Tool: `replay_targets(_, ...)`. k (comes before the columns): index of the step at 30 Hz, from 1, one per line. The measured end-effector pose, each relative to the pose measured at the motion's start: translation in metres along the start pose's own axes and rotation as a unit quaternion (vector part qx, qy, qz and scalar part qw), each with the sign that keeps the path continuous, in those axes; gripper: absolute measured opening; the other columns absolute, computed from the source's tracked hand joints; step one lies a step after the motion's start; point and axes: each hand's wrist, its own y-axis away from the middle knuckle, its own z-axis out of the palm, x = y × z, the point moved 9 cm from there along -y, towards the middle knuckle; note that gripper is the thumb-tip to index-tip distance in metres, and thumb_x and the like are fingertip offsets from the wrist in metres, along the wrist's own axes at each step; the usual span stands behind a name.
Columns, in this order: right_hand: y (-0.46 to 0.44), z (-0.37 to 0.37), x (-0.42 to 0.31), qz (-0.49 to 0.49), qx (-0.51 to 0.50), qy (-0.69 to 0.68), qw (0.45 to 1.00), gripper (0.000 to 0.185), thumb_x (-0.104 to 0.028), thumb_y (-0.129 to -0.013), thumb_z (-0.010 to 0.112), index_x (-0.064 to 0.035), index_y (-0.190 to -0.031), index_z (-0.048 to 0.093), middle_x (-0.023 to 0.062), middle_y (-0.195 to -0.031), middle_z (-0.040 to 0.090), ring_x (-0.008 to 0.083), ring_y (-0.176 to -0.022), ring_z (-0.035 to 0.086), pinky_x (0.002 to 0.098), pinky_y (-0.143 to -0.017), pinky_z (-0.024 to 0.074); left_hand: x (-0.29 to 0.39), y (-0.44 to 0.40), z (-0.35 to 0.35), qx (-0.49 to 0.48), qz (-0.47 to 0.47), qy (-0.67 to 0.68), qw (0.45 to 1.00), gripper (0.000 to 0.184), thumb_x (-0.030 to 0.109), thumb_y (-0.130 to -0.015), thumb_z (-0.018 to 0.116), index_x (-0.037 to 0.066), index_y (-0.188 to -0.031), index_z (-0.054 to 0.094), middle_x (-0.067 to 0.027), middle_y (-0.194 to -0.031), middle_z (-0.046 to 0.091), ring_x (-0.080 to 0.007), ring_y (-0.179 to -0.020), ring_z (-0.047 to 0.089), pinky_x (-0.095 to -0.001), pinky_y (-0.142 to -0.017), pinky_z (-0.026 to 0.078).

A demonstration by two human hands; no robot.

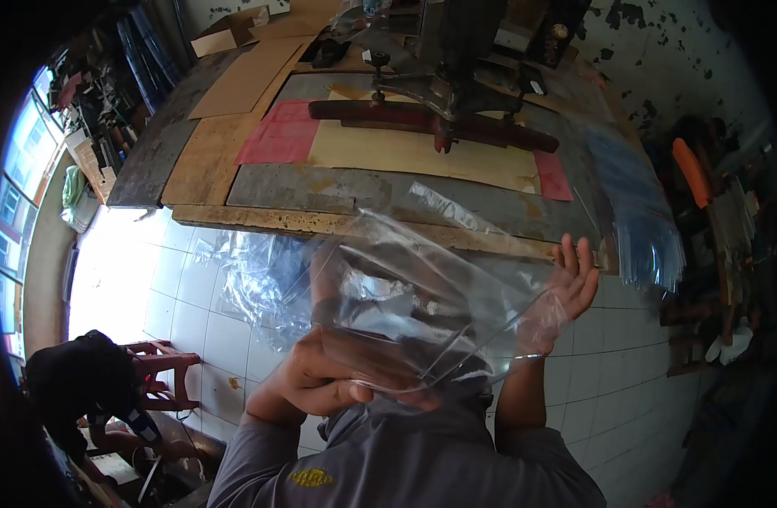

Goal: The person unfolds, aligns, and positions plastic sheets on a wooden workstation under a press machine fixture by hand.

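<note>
A clear plastic bag or sheet [482, 334] stretches between my hands, in front of my chest and close to the table's front edge. My left hand [325, 372] is closed on its lower left side, thumb pointing right. On the right, my right hand [572, 292] is raised, with its fingers stretched out and its palm against or inside the plastic's edge; I cannot tell which. Light glares off the creases, and part of my left hand's fingers is hidden. Loose crumpled clear plastic [266, 279] lies left of the held piece, below the table edge.
A machine with a red-edged metal bar [435, 123] stands over a yellow sheet [422, 157] on the worktable [321, 186]. Clear plastic sheets [638, 212] hang off the table's right side. Cardboard [249, 80] lies at back left. A person [88, 381] bends near a red stool [168, 368].
</note>
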Motion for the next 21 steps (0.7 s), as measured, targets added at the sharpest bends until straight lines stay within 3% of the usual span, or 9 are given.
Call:
replay_targets(2, 0.009, -0.011, -0.010, -0.006, -0.019, 0.026, 0.999, 0.117, -0.089, -0.080, 0.053, -0.0109, -0.161, 0.025, 0.0283, -0.158, 0.034, 0.0427, -0.137, 0.048, 0.0500, -0.113, 0.0386, 0.013, -0.007, 0.004, -0.016, -0.012, 0.036, 0.999, 0.046, 0.032, -0.108, 0.053, -0.008, -0.106, 0.075, -0.0202, -0.101, 0.077, -0.0358, -0.102, 0.074, -0.0461, -0.095, 0.056)
replay_targets(5, -0.007, 0.000, -0.053, -0.117, -0.074, 0.027, 0.990, 0.124, -0.095, -0.073, 0.055, -0.0128, -0.161, 0.026, 0.0287, -0.152, 0.038, 0.0414, -0.128, 0.055, 0.0487, -0.103, 0.0471, 0.023, -0.018, 0.008, -0.023, 0.002, 0.118, 0.993, 0.048, 0.032, -0.109, 0.050, -0.007, -0.103, 0.075, -0.0226, -0.100, 0.077, -0.0362, -0.100, 0.074, -0.0485, -0.096, 0.055)
replay_targets(8, -0.006, -0.014, -0.079, -0.147, -0.103, 0.017, 0.984, 0.126, -0.092, -0.068, 0.064, -0.0175, -0.162, 0.026, 0.0271, -0.152, 0.037, 0.0396, -0.124, 0.057, 0.0477, -0.094, 0.0518, 0.021, -0.022, 0.010, -0.016, -0.026, 0.186, 0.982, 0.054, 0.036, -0.109, 0.047, -0.010, -0.102, 0.074, -0.0283, -0.099, 0.075, -0.0421, -0.103, 0.073, -0.0529, -0.099, 0.052)
replay_targets(12, -0.012, -0.023, -0.112, -0.145, -0.055, 0.078, 0.985, 0.127, -0.084, -0.063, 0.077, -0.0239, -0.162, 0.025, 0.0262, -0.154, 0.031, 0.0366, -0.118, 0.058, 0.0449, -0.082, 0.0565, 0.013, -0.029, 0.009, 0.016, -0.057, 0.218, 0.974, 0.057, 0.040, -0.107, 0.048, -0.011, -0.100, 0.073, -0.0313, -0.100, 0.073, -0.0466, -0.106, 0.071, -0.0560, -0.105, 0.048)
replay_targets(15, -0.036, -0.008, -0.130, -0.133, -0.063, 0.078, 0.986, 0.116, -0.077, -0.070, 0.076, -0.0173, -0.159, 0.032, 0.0261, -0.153, 0.030, 0.0340, -0.113, 0.058, 0.0411, -0.070, 0.0601, 0.008, -0.040, 0.007, 0.062, -0.070, 0.168, 0.981, 0.055, 0.040, -0.105, 0.053, -0.010, -0.096, 0.072, -0.0320, -0.096, 0.073, -0.0467, -0.102, 0.072, -0.0559, -0.101, 0.050)
replay_targets(16, -0.032, -0.031, -0.122, -0.102, -0.038, 0.069, 0.992, 0.109, -0.075, -0.075, 0.072, -0.0159, -0.157, 0.034, 0.0255, -0.152, 0.031, 0.0336, -0.111, 0.060, 0.0400, -0.068, 0.0611, 0.007, -0.044, 0.004, 0.077, -0.075, 0.151, 0.983, 0.055, 0.041, -0.105, 0.055, -0.010, -0.094, 0.072, -0.0323, -0.094, 0.073, -0.0468, -0.100, 0.073, -0.0559, -0.100, 0.051)
replay_targets(18, -0.029, -0.065, -0.101, -0.023, -0.017, 0.049, 0.998, 0.096, -0.070, -0.082, 0.066, -0.0113, -0.154, 0.039, 0.0252, -0.150, 0.034, 0.0332, -0.109, 0.062, 0.0395, -0.067, 0.0619, -0.006, -0.052, 0.002, 0.020, -0.082, 0.173, 0.981, 0.053, 0.038, -0.107, 0.049, -0.010, -0.106, 0.070, -0.0300, -0.103, 0.073, -0.0450, -0.112, 0.068, -0.0549, -0.106, 0.046)
replay_targets(20, -0.037, -0.076, -0.075, 0.065, -0.021, 0.029, 0.997, 0.086, -0.062, -0.088, 0.062, -0.0049, -0.149, 0.045, 0.0255, -0.149, 0.039, 0.0333, -0.109, 0.062, 0.0408, -0.069, 0.0616, -0.038, -0.064, -0.009, -0.054, -0.055, 0.178, 0.981, 0.053, 0.033, -0.112, 0.037, -0.010, -0.124, 0.066, -0.0214, -0.110, 0.074, -0.0367, -0.122, 0.065, -0.0485, -0.110, 0.045)
replay_targets(21, -0.035, -0.085, -0.057, 0.135, -0.013, 0.027, 0.990, 0.084, -0.059, -0.088, 0.061, -0.0035, -0.149, 0.046, 0.0253, -0.147, 0.043, 0.0332, -0.111, 0.062, 0.0415, -0.073, 0.0610, -0.059, -0.061, -0.017, -0.041, -0.085, 0.205, 0.974, 0.054, 0.034, -0.113, 0.036, -0.010, -0.124, 0.066, -0.0195, -0.106, 0.073, -0.0350, -0.119, 0.066, -0.0467, -0.108, 0.046)
